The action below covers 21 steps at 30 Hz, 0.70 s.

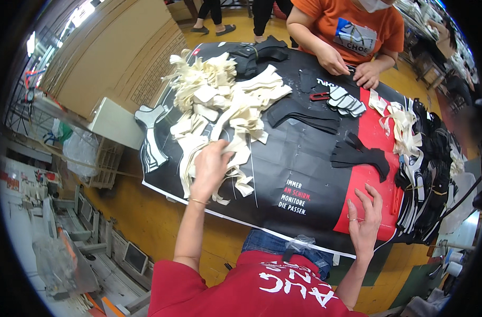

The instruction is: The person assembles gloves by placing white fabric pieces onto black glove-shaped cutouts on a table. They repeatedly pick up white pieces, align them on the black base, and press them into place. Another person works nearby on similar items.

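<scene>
My left hand (210,165) is on a loose heap of cream fabric pieces (241,113), its fingers curled onto one of them; the fingertips are partly lost against the cloth. My right hand (365,217) hovers at the near right over the red part of the table cover (352,185). Its fingers are spread and nothing is in them. Beyond it lies a small stack of black fabric pieces (360,157). Farther off is a fanned stack of curved black pieces (304,115).
Bundled black and white pieces (423,174) line the right end. White-edged pieces (346,101) lie by a red-handled tool (319,96). A white-and-black cut piece (153,138) rests at the left edge. Across the table, a co-worker in orange (352,31) handles something small. Cardboard (114,53) stands left.
</scene>
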Each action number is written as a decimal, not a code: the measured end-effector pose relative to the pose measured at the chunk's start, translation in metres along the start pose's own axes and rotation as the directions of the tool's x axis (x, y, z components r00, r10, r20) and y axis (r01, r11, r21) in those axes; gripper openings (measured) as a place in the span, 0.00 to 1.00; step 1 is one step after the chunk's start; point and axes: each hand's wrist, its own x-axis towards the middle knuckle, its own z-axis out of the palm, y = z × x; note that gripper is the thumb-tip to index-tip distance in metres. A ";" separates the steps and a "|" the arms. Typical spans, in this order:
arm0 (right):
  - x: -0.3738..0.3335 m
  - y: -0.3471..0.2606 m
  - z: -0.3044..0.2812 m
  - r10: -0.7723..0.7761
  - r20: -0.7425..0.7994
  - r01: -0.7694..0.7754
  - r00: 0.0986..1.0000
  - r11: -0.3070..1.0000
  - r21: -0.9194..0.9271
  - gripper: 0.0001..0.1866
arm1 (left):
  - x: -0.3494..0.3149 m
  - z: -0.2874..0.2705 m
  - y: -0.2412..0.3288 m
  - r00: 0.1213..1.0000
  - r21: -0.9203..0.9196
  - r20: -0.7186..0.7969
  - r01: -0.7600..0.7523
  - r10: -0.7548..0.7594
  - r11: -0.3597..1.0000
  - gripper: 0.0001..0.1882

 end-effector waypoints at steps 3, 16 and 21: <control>0.004 0.001 0.003 0.020 0.044 -0.021 0.999 0.999 0.024 0.16 | 0.005 -0.027 -0.009 0.997 -0.028 0.032 -0.063 0.064 0.998 0.14; 0.050 -0.077 0.051 -0.050 0.219 -0.170 0.974 0.475 0.864 0.17 | -0.065 0.010 0.160 0.971 -0.423 -0.151 -0.231 0.183 0.876 0.21; 0.042 -0.003 -0.020 0.043 0.400 -0.339 0.916 0.617 0.710 0.09 | -0.080 0.043 0.188 0.853 -0.799 0.221 -0.119 0.472 0.590 0.28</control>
